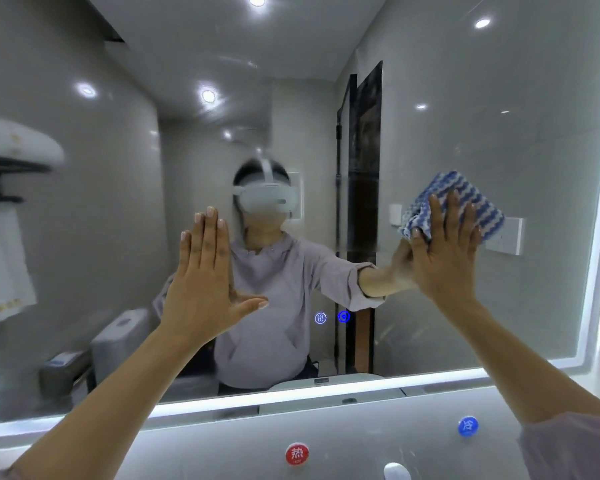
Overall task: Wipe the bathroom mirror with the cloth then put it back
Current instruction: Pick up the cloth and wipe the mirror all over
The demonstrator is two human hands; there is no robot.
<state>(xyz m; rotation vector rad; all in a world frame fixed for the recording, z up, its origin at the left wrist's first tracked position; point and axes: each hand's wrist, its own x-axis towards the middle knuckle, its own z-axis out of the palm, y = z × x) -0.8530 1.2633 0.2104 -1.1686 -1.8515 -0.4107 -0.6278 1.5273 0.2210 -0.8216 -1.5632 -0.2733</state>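
Note:
The large lit-edge bathroom mirror (499, 133) fills most of the view. My right hand (444, 247) presses a blue-and-white striped cloth (465, 199) flat against the glass at the right, fingers spread over it. My left hand (205, 282) is raised in front of the mirror's middle left, palm toward the glass, fingers straight together and thumb out, holding nothing. I cannot tell whether that hand touches the glass. The mirror reflects a person in a grey top with a white headset.
Two blue touch icons (332, 317) glow low on the mirror. Below the mirror, a red hot-water knob (297, 454), a blue cold-water knob (468, 426) and the top of a chrome tap (397, 472) sit on the wall ledge. A towel rack (11, 161) is reflected at the left.

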